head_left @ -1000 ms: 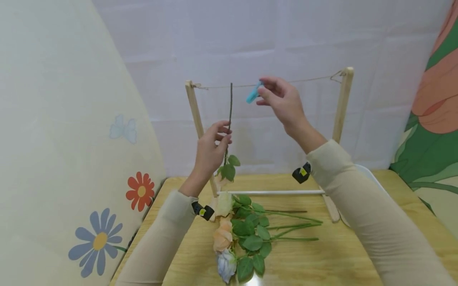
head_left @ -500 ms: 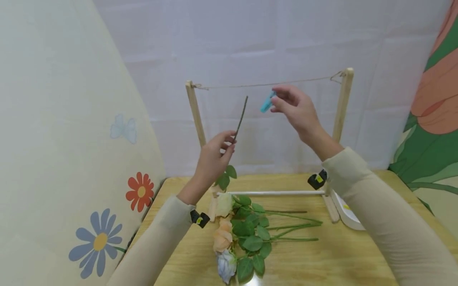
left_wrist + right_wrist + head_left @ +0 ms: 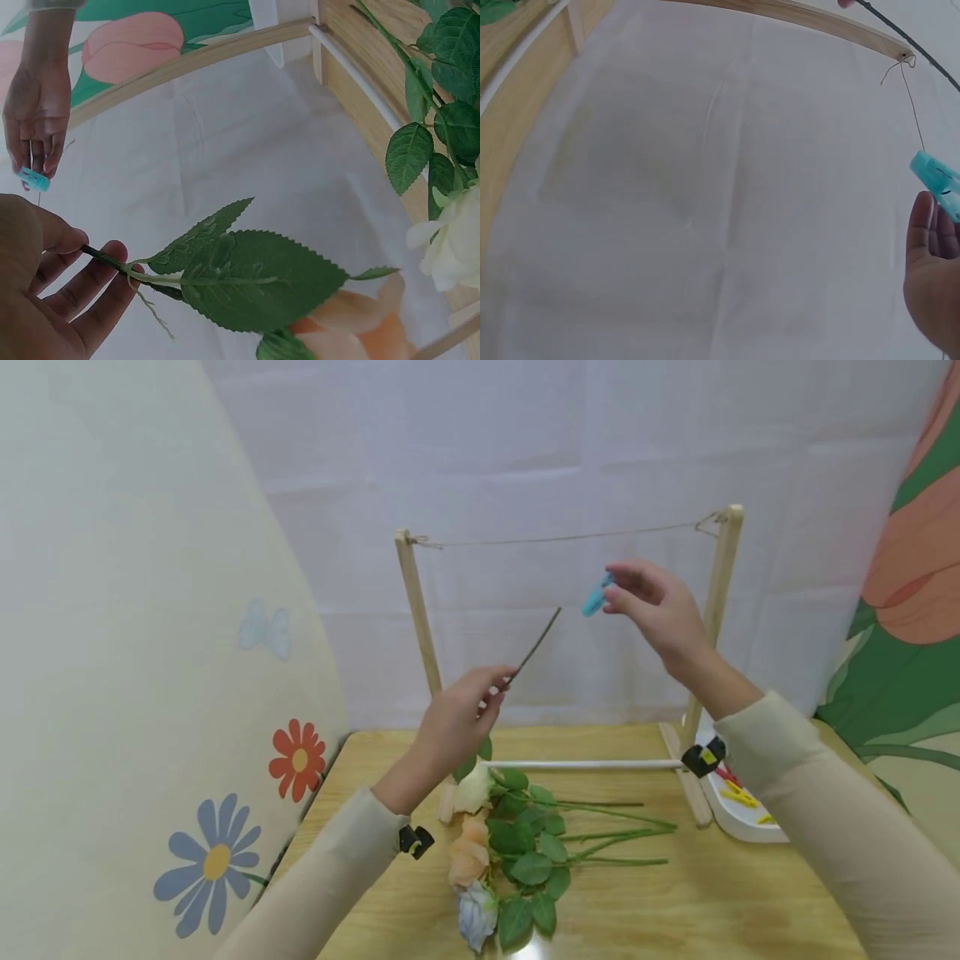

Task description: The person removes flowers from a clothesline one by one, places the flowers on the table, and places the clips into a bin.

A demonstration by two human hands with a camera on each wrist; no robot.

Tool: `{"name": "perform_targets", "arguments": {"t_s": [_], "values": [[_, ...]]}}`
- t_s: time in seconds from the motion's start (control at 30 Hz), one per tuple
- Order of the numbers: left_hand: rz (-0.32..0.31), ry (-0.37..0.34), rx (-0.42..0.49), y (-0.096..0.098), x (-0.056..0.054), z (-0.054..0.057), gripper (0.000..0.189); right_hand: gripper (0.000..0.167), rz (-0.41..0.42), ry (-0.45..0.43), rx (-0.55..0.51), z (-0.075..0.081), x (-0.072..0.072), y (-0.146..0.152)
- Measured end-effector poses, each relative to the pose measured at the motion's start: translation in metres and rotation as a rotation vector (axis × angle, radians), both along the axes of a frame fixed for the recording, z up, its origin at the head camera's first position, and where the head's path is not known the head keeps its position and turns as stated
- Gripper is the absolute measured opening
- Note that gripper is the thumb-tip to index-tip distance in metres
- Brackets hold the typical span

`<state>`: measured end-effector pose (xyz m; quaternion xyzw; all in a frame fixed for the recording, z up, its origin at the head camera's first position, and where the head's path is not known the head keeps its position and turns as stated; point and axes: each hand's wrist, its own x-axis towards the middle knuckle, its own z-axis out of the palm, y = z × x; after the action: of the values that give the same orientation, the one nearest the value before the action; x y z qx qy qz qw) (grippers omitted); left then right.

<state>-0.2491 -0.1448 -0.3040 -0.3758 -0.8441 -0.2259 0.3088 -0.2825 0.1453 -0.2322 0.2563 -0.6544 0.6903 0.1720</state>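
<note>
My left hand [image 3: 459, 714] pinches the dark stem [image 3: 537, 646] of a rose, its cut end slanting up to the right. In the left wrist view this rose's green leaves [image 3: 262, 281] spread beyond the fingers, and its peach bloom [image 3: 349, 322] hangs past them. My right hand [image 3: 667, 622] holds a light blue clothespin [image 3: 597, 596] between thumb and fingers, a short way right of the stem's end. Both hands are below a thin string [image 3: 555, 538] tied between two wooden posts. Several other roses lie on the table, among them a white one [image 3: 474, 789], a peach one [image 3: 468, 853] and a pale blue one [image 3: 477, 912].
The wooden frame has a left post [image 3: 420, 618], a right post [image 3: 723, 577] and a white rod [image 3: 585, 765] low across it. At its right foot, a white tray [image 3: 742, 835] holds yellow clothespins [image 3: 738, 795] and something red. A white cloth [image 3: 480, 443] hangs behind.
Both hands have moved down and to the right, away from the string. The held stem has gone from upright to slanting right. More of the tray shows now.
</note>
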Motion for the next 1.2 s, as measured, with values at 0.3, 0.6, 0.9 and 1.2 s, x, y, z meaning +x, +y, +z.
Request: {"name": "perform_targets", "arguments": {"t_s": [0.3,0.6,0.9,1.2], "values": [[-0.017,0.005,-0.092,0.002,0.014,-0.009,0.035,0.024,0.031,-0.011,-0.002,-0.016,0.008,0.023],[-0.026,-0.05,-0.207,0.009,0.029,-0.015,0.036,0.023,-0.003,-0.053,-0.003,-0.025,0.017,0.042],[-0.066,-0.165,-0.294,0.018,0.038,-0.028,0.04,0.025,-0.079,-0.05,0.106,-0.036,0.027,0.062],[-0.066,-0.2,-0.334,0.021,0.041,-0.038,0.038,0.024,-0.128,-0.083,0.141,-0.053,0.033,0.079]]}}
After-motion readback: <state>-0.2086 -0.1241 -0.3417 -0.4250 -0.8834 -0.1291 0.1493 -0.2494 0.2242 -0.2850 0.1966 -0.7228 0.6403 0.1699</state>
